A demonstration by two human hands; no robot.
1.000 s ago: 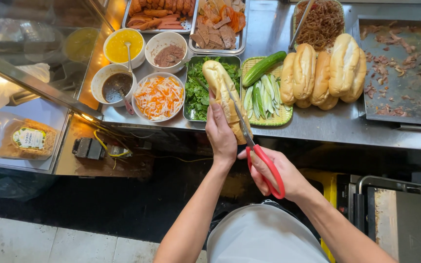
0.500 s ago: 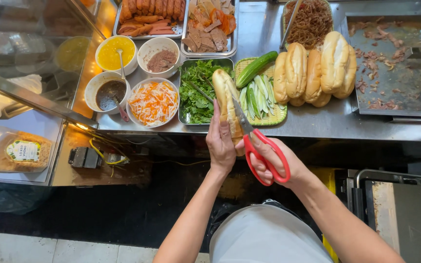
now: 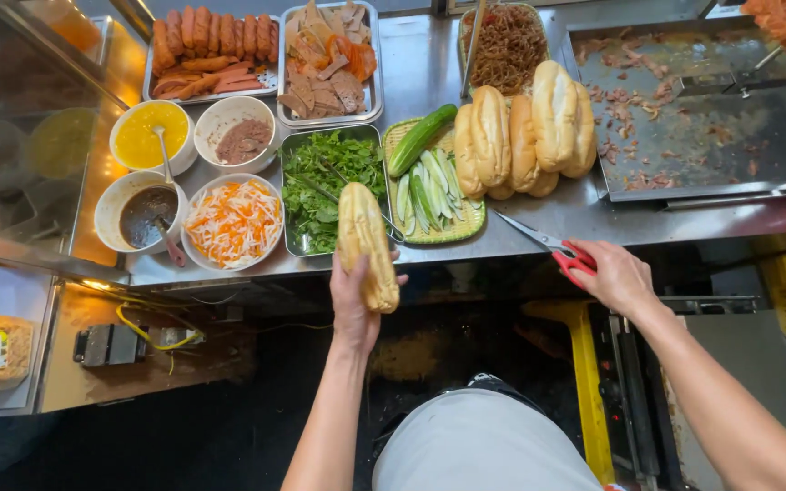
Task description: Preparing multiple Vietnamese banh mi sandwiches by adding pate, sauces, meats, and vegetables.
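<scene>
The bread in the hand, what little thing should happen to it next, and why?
Probably let go of the scissors, which the right hand has at the counter, then open the bread held in the left hand for filling; the greens sit just behind it.

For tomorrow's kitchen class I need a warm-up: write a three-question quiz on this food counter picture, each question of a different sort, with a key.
1. True or false: the left hand holds a baguette roll.
2. What does the right hand rest on the steel counter?
A. tongs
B. red-handled scissors
C. a ladle
3. Fill in: the cucumber lies on a woven ____ beside the tray of herbs.

Key: 1 true; 2 B; 3 tray.
</scene>
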